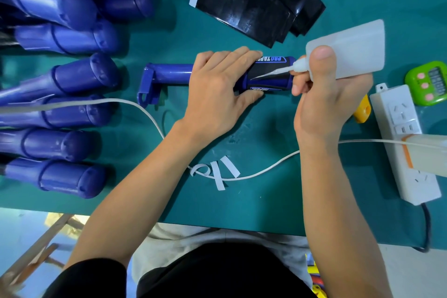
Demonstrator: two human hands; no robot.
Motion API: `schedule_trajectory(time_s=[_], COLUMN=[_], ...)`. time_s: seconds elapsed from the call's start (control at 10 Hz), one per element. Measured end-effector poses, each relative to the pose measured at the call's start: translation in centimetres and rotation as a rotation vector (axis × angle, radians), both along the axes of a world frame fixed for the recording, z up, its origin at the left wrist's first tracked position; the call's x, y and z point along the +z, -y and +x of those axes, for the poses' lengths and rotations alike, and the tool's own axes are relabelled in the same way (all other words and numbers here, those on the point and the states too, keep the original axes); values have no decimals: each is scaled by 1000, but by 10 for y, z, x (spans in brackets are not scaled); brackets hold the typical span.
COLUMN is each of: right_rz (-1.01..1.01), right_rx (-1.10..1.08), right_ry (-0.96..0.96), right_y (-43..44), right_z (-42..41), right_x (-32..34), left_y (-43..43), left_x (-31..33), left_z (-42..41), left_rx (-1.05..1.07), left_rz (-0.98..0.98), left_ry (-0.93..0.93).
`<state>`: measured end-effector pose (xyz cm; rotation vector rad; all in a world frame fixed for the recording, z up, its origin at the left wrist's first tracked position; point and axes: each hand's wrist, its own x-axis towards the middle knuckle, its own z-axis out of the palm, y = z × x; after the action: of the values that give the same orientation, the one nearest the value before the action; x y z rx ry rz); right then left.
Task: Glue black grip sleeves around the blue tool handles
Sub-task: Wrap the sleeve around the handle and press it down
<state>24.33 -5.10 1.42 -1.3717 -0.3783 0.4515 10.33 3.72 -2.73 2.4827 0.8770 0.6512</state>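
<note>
- Step in hand: gluing the seam. Blue plastic tool handle [169, 74] lies sideways mid teal counter [254, 201], black printed grip sleeve [262, 69] wrapped round its 3 o'clock end, seam seemingly not closed yet.
- Left hand [217, 89]: fingers [232, 53] over the top, thumb below, clamping handle and sleeve.
- Right hand [326, 104]: fingers and thumb wrapped round translucent white squeeze glue bottle [350, 48], thin nozzle tip at the seam gap.
- Around: stack of black sleeve sheets [254, 7] at 12 o'clock, pile of bare blue handles [72, 75] at 9 o'clock, peeled white backing strips [227, 167] at 6 o'clock.
- Next, likely: small squeeze along seam, withdraw nozzle, press edge flat; excess glue would ooze.
</note>
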Motion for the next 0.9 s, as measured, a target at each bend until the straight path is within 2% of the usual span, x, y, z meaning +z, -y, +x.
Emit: schedule_trajectory(time_s=[0.9], right_rz=[-49], right_rx=[83], right_ry=[184], right_y=[2], right_z=[-3], right_x=[-1], left_y=[0], left_x=[1], left_z=[0], left_rx=[0], left_rz=[13], left_ry=[20])
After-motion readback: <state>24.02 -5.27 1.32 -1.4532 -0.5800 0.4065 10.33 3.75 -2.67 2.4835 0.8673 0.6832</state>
